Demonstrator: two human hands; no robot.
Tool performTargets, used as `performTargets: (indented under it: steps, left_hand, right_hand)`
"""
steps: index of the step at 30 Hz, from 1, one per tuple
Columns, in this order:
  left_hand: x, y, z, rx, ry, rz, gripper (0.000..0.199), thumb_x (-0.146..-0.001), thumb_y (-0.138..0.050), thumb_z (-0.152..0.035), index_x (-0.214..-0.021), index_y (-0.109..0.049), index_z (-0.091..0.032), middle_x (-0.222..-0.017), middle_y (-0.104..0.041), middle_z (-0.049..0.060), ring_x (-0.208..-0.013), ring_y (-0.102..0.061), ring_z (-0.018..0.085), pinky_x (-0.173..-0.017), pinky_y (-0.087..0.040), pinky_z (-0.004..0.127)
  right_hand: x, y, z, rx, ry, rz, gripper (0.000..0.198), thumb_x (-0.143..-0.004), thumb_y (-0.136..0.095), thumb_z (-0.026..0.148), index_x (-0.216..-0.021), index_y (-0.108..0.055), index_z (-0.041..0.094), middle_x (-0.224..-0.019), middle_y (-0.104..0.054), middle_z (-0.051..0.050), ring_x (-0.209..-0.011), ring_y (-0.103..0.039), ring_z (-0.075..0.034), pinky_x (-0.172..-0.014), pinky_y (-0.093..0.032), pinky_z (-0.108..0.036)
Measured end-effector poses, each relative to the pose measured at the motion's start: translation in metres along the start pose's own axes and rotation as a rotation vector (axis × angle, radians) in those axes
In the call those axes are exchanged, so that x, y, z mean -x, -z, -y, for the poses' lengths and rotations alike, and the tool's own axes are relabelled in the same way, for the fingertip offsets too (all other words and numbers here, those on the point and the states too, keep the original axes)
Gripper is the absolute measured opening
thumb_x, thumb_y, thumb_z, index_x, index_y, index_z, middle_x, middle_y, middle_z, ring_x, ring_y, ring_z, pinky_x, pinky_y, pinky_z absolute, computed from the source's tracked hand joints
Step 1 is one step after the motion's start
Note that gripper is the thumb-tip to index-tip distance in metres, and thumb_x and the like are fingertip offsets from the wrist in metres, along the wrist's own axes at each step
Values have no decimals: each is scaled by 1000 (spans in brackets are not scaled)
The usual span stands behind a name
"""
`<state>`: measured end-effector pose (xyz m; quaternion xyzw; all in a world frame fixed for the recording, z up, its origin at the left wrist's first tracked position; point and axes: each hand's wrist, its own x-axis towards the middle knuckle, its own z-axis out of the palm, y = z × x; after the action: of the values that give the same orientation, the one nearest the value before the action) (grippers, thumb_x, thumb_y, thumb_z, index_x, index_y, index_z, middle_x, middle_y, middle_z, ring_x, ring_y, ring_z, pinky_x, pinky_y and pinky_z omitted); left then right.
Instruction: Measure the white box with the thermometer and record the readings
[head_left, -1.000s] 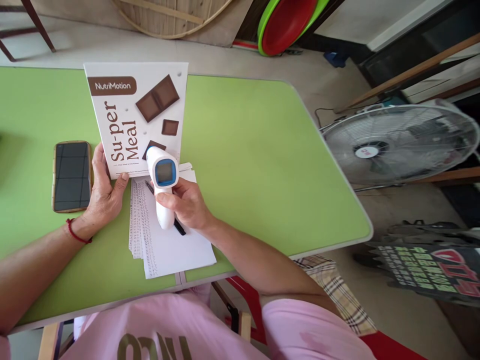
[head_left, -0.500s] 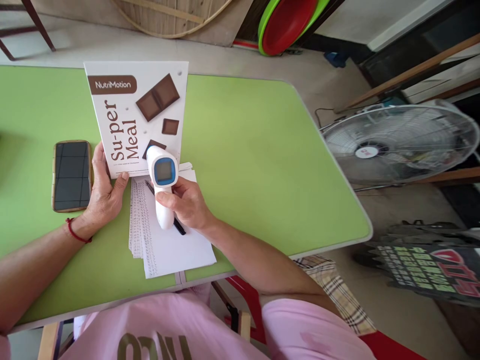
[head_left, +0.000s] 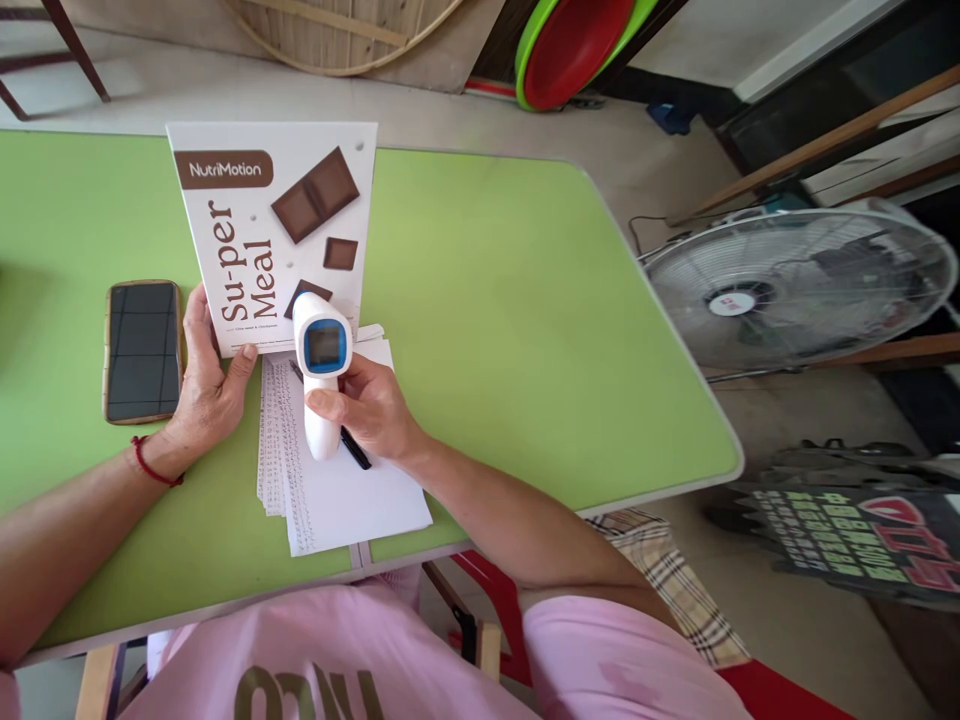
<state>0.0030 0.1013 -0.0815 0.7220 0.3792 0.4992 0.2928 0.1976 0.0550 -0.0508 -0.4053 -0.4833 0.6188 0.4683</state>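
My left hand (head_left: pixel 212 375) grips the lower left corner of a white box (head_left: pixel 259 215) printed "NutriMotion Su-per Meal" with chocolate pieces, its thumb on the front. The box stands tilted up with its printed face towards me. In my right hand (head_left: pixel 371 405) is a white infrared thermometer (head_left: pixel 322 440), its blue-framed screen facing me and dark. It overlaps the lower right part of the box. Below it lie a black pen (head_left: pixel 355 449), partly hidden, and a stack of paper sheets (head_left: pixel 367 510), some with handwriting.
A smartphone (head_left: pixel 142 352) in a brown case lies left of my left hand on the green table (head_left: pixel 510 320). Past the table's right end stands a large fan (head_left: pixel 795 290). Red and green basins (head_left: pixel 577 50) lean at the back.
The thermometer in my right hand has shifted slightly left, and its screen has turned from grey to darker. The box and my left hand have hardly moved.
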Motion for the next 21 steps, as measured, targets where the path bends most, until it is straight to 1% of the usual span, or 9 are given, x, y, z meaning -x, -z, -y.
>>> performTargets:
  steps: [5,9,10,13,15,16,18,19,21]
  left_hand:
    - [0,1,0,0,-11,19,67,-98,-56,-50,-151,-19,-30,-148,-38,15,-138,-45,32,-116,-41,57]
    - [0,0,2,29,-19,32,77,-95,-64,-47,-152,-15,-32,-147,-39,14,-137,-46,32,-113,-45,56]
    - [0,0,3,19,-29,25,81,-93,-66,-46,-153,-15,-32,-147,-38,14,-138,-44,33,-114,-44,56]
    - [2,0,11,-78,-61,-44,87,-87,-73,-42,-155,-18,-31,-151,-34,12,-144,-35,35,-122,-33,55]
    - [4,1,17,-160,-56,-95,90,-83,-74,-38,-155,-21,-31,-153,-31,11,-145,-31,37,-123,-30,57]
    - [5,1,19,-196,-39,-114,91,-82,-74,-35,-156,-22,-31,-151,-31,11,-144,-32,38,-120,-33,59]
    - [7,2,22,-234,3,-127,94,-78,-73,-31,-156,-21,-31,-146,-34,13,-135,-38,39,-108,-45,60]
    - [8,3,22,-237,22,-125,95,-77,-72,-29,-156,-20,-32,-143,-35,13,-130,-42,38,-100,-50,58]
    - [9,2,21,-220,54,-117,95,-76,-68,-26,-156,-19,-33,-138,-37,13,-121,-47,34,-87,-56,51]
  right_hand:
    - [0,4,2,43,14,27,45,-68,-82,54,-78,-57,18,-71,-55,2,-60,-48,-9,-56,-45,-25]
    - [-1,14,9,227,64,38,42,-71,-81,51,-84,-59,18,-75,-59,0,-65,-51,-10,-59,-45,-26]
    - [-1,17,11,273,73,33,41,-71,-80,49,-87,-60,18,-77,-60,0,-67,-52,-11,-60,-45,-26]
    - [-3,26,16,360,110,42,37,-73,-76,46,-93,-63,17,-81,-63,-1,-70,-53,-11,-62,-45,-26]
    - [-5,31,17,440,153,66,35,-75,-73,43,-96,-64,17,-84,-65,-2,-71,-54,-12,-63,-46,-27]
    - [-6,33,17,497,178,74,35,-75,-73,42,-99,-65,17,-87,-66,-3,-72,-55,-13,-65,-47,-27]
    - [-8,38,17,638,229,70,41,-73,-74,38,-107,-67,17,-90,-67,-4,-75,-56,-14,-67,-48,-29]
    - [-9,39,17,716,251,53,45,-72,-74,36,-111,-67,16,-91,-67,-4,-77,-57,-15,-69,-49,-29]
    - [-10,43,18,895,282,9,48,-70,-75,32,-114,-68,15,-94,-67,-6,-80,-58,-17,-71,-50,-31]
